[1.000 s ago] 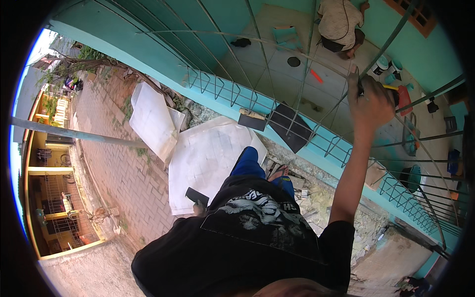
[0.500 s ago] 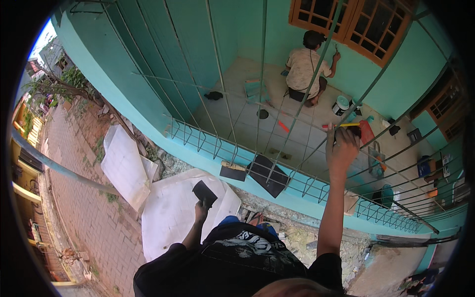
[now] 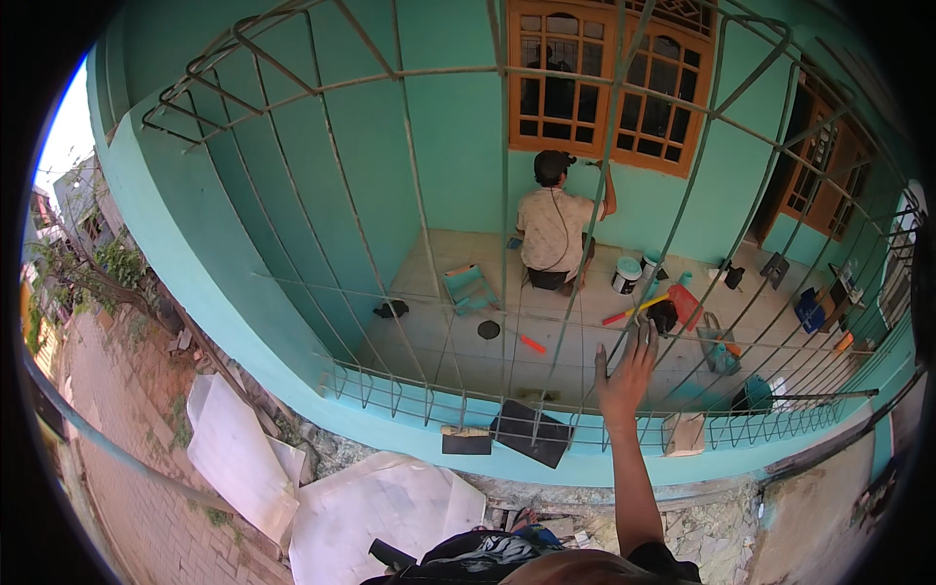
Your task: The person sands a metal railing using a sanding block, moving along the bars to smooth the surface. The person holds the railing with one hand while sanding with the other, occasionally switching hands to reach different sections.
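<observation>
My right hand [image 3: 624,375] is raised on a straight arm in front of a green metal grille [image 3: 409,224]. Its fingers are spread and it holds nothing. It is next to a slanted bar of the grille; I cannot tell if it touches it. My left hand is hidden. Only a black flat object [image 3: 388,555] sticks out at the lower edge beside my dark shirt [image 3: 487,556].
Behind the grille, another person [image 3: 553,229] crouches on a tiled porch at a turquoise wall under a wooden window [image 3: 604,83]. Around them lie a paint bucket [image 3: 625,274], a roller [image 3: 634,310] and a tray [image 3: 468,288]. White sheets [image 3: 370,507] lie below on the ground.
The view has tipped up toward the porch and window. My right hand has opened with its fingers spread. My left hand with the black object has dropped out of sight.
</observation>
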